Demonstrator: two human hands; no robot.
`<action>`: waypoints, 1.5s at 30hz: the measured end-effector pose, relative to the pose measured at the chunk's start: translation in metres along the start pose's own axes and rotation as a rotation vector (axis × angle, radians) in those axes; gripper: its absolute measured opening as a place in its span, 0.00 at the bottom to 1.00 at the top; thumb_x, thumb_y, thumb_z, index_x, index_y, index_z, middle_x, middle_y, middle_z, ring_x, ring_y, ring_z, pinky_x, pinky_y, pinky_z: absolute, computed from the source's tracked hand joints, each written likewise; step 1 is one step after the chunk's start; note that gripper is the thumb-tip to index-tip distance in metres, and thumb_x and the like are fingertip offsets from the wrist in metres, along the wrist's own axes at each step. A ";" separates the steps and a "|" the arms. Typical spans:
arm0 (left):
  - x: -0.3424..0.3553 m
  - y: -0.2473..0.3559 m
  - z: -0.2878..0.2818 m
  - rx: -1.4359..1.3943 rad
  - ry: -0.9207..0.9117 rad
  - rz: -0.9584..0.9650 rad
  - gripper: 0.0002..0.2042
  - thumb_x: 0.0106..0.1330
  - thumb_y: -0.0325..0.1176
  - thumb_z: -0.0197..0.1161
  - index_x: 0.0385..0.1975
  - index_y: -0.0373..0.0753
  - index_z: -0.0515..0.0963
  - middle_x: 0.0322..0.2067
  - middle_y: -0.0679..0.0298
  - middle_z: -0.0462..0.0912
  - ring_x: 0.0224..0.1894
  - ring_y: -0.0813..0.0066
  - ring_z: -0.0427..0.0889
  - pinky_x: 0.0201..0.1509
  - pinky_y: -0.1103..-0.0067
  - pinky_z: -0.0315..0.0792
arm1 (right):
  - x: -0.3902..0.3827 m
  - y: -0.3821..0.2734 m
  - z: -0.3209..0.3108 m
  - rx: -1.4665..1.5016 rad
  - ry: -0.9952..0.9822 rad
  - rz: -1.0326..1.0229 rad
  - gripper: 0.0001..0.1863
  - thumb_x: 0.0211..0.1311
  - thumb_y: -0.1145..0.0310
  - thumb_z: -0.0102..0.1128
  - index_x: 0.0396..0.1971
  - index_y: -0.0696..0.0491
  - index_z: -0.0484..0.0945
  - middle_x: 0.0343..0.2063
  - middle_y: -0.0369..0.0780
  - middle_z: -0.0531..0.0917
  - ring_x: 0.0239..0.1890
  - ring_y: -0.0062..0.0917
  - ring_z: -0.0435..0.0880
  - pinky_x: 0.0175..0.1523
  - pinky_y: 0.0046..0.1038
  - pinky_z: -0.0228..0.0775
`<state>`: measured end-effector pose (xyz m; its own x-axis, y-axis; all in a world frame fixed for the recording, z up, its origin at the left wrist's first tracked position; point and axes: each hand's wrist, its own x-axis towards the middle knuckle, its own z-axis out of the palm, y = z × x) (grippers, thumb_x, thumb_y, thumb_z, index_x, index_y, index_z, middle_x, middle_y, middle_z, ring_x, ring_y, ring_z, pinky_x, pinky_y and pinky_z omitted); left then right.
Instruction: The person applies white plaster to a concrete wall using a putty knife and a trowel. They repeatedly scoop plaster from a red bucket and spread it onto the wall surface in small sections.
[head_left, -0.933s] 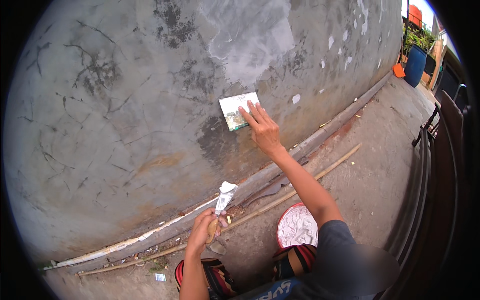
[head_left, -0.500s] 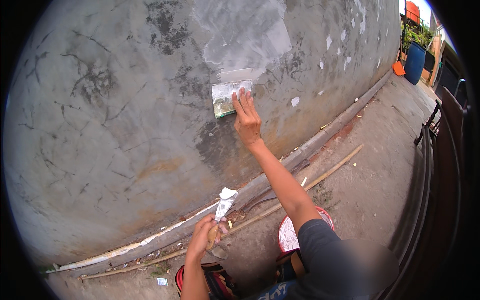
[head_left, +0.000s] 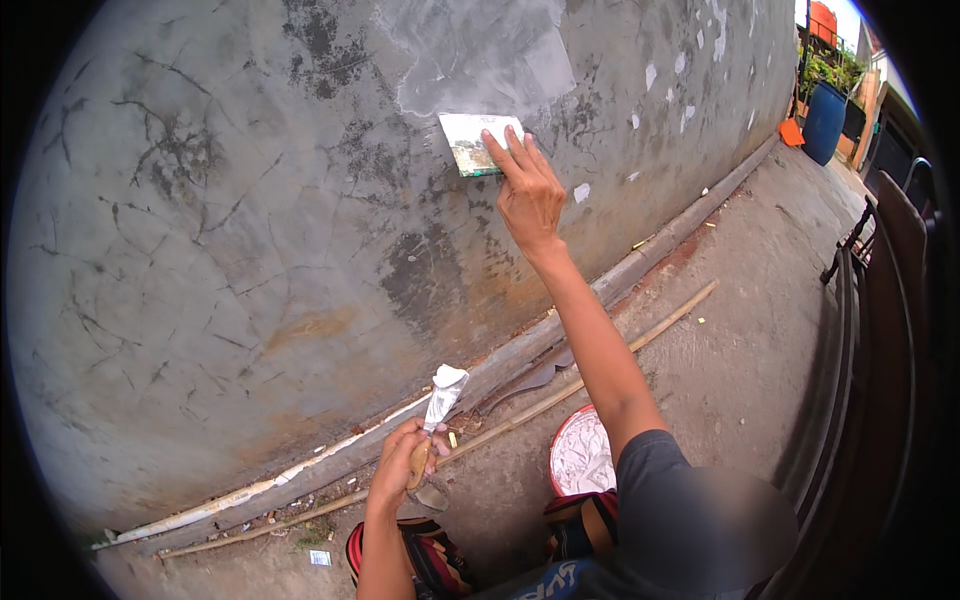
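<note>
My right hand (head_left: 532, 200) grips a wide flat scraper (head_left: 462, 138), fingers spread along its face and the thumb hidden behind. The scraper's upper edge lies against the grey wall (head_left: 230, 270), just under a smooth, lighter patch of putty (head_left: 480, 60). Lower down, in front of the wall's foot, my left hand (head_left: 396, 462) is closed round the wooden handle of a putty knife (head_left: 442, 402). This knife points upward, with white putty heaped at the blade's tip.
A red-rimmed bucket of white putty (head_left: 583, 452) stands by my legs. Along the wall's base runs a low ledge (head_left: 640, 262), with a long wooden pole (head_left: 660, 333) on the ground beside it. Dark metal furniture (head_left: 860, 330) is at the right; a blue barrel (head_left: 824, 122) stands farther off.
My right hand has moved the scraper up the wall and slightly right, to the lower edge of the putty patch. My left hand still holds the putty knife in nearly the same place.
</note>
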<state>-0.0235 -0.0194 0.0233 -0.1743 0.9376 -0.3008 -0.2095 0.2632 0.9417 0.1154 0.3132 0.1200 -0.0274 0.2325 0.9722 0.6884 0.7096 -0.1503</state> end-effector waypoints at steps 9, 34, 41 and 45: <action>0.003 -0.003 -0.001 -0.027 -0.012 0.002 0.14 0.66 0.32 0.46 0.43 0.30 0.73 0.25 0.56 0.80 0.16 0.78 0.69 0.22 0.83 0.65 | -0.080 -0.012 -0.004 0.110 -0.205 -0.058 0.40 0.49 0.84 0.56 0.64 0.34 0.70 0.59 0.44 0.75 0.58 0.44 0.76 0.55 0.35 0.75; -0.002 0.002 -0.013 -0.033 -0.053 0.036 0.14 0.68 0.32 0.46 0.44 0.31 0.75 0.27 0.59 0.80 0.19 0.81 0.70 0.25 0.84 0.65 | 0.007 -0.079 0.023 0.162 0.194 0.027 0.36 0.47 0.86 0.54 0.60 0.44 0.74 0.61 0.38 0.74 0.62 0.39 0.73 0.63 0.39 0.68; -0.012 0.009 -0.016 -0.067 -0.063 0.019 0.14 0.68 0.33 0.47 0.44 0.30 0.75 0.27 0.59 0.80 0.20 0.81 0.70 0.25 0.84 0.66 | -0.032 -0.091 0.061 0.175 0.103 0.070 0.37 0.49 0.87 0.50 0.62 0.43 0.72 0.62 0.38 0.73 0.64 0.38 0.71 0.65 0.37 0.67; -0.008 0.006 -0.016 -0.082 -0.081 0.054 0.14 0.68 0.33 0.47 0.44 0.30 0.74 0.27 0.60 0.80 0.20 0.81 0.70 0.25 0.84 0.66 | -0.080 -0.073 0.044 0.115 -0.025 -0.045 0.37 0.48 0.86 0.52 0.61 0.43 0.73 0.60 0.37 0.74 0.63 0.36 0.72 0.63 0.37 0.69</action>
<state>-0.0387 -0.0292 0.0287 -0.1102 0.9661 -0.2333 -0.2803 0.1950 0.9399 0.0358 0.2719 0.0454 -0.0756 0.2146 0.9738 0.5982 0.7911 -0.1279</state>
